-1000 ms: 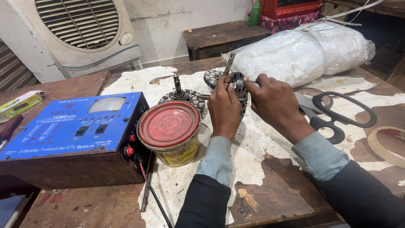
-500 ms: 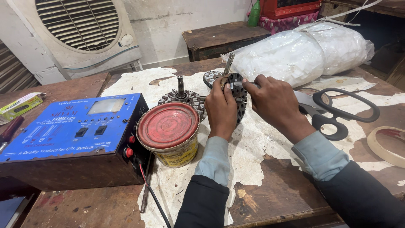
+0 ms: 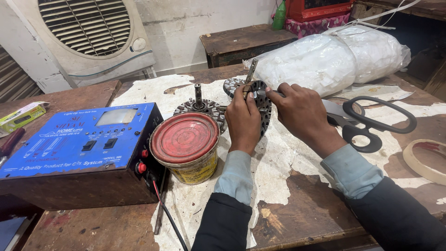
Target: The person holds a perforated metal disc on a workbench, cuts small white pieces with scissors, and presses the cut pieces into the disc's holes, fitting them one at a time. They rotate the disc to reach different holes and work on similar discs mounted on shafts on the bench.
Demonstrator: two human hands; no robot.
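Note:
My left hand (image 3: 242, 120) grips a dark round slotted motor stator (image 3: 261, 100), held upright on its edge on the table. A thin metal tool (image 3: 251, 71) sticks up from the stator's top. My right hand (image 3: 303, 111) closes on the stator's right side, fingers curled over its rim. Just left of my left hand lies a second stator with an upright shaft (image 3: 199, 106). A third slotted disc (image 3: 231, 86) lies flat behind the held one.
A red-lidded tin can (image 3: 186, 146) stands left of my left arm, next to a blue electrical box (image 3: 76, 151) with a red wire. Large black scissors (image 3: 367, 122) lie right of my right hand. White plastic bags (image 3: 325, 60), a tape roll (image 3: 425, 160) and a cooler (image 3: 93, 32) surround the worn table (image 3: 306, 209).
Both hands stay on the upright stator with only small finger shifts. The view has barely moved.

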